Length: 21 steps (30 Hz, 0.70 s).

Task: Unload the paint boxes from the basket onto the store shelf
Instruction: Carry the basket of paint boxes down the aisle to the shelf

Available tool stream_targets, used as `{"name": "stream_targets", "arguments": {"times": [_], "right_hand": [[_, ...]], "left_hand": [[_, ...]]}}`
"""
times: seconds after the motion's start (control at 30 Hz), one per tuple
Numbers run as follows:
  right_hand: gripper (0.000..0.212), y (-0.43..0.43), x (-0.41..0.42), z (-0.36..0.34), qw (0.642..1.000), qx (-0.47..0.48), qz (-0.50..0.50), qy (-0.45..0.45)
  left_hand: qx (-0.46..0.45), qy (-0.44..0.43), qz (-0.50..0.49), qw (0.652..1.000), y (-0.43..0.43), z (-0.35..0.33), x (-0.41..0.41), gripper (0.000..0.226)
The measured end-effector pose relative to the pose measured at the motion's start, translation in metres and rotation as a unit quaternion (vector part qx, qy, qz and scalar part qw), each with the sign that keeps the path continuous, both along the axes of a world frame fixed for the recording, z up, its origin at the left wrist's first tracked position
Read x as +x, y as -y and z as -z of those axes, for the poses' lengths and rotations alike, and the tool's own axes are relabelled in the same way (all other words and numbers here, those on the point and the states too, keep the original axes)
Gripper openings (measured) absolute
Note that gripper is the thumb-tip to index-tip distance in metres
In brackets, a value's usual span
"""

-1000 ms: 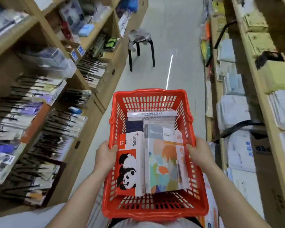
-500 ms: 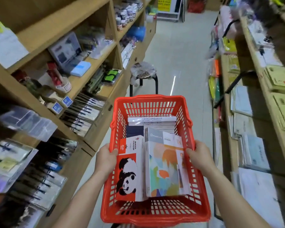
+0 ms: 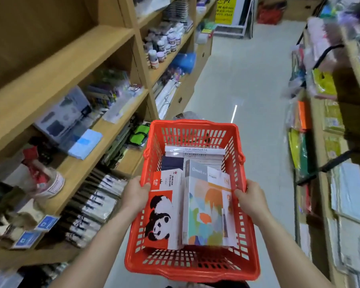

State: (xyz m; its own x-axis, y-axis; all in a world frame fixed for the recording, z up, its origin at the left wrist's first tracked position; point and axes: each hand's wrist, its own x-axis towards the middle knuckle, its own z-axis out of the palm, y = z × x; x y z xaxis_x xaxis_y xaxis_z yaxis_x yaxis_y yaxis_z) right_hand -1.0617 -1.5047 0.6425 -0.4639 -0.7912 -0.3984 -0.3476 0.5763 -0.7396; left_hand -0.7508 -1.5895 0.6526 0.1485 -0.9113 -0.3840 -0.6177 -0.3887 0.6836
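Observation:
I carry a red plastic basket point(image 3: 192, 267) in front of me down a store aisle. My left hand point(image 3: 134, 197) grips its left rim and my right hand point(image 3: 251, 201) grips its right rim. Inside lie several paint boxes: a red and white panda watercolour box point(image 3: 162, 215) on the left, a pastel-patterned box point(image 3: 206, 213) on the right, and flat white boxes point(image 3: 194, 151) with a dark blue one point(image 3: 172, 163) behind them. A wooden store shelf point(image 3: 75, 163) runs along my left.
The left shelving holds brush packs point(image 3: 92, 204), small paint jars point(image 3: 162, 46), a blue pad point(image 3: 85, 143) and plastic cases. Paper goods and hanging bags point(image 3: 299, 150) fill the right-hand shelves. The pale floor aisle point(image 3: 247, 90) runs ahead to a yellow sign point(image 3: 225, 10).
My view has lifted and moved forward along the aisle; higher left shelves show and the stool has slipped behind the basket. Both hands keep the same grip on the basket.

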Motion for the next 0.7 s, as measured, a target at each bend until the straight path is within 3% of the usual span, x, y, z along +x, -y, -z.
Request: {"name": "stream_targets", "arguments": {"times": [0.33,0.4,0.57,0.7], "right_hand": [[0.020,0.273,-0.087,0.031,1.000,0.024,-0.011,0.007],[0.019,0.320,-0.093,0.045,0.999,0.037,-0.005,-0.001],[0.018,0.434,-0.096,0.091,0.998,0.057,0.026,-0.022],[0.017,0.506,-0.094,0.137,0.996,0.070,0.050,-0.027]], "left_hand": [[0.023,0.001,-0.010,1.000,0.266,0.030,-0.087,0.017],[0.016,0.008,-0.002,1.000,0.317,0.044,-0.095,0.024],[0.043,0.025,0.038,0.998,0.448,0.090,-0.105,0.010],[0.043,0.025,0.066,0.997,0.539,0.138,-0.112,0.018]]}}
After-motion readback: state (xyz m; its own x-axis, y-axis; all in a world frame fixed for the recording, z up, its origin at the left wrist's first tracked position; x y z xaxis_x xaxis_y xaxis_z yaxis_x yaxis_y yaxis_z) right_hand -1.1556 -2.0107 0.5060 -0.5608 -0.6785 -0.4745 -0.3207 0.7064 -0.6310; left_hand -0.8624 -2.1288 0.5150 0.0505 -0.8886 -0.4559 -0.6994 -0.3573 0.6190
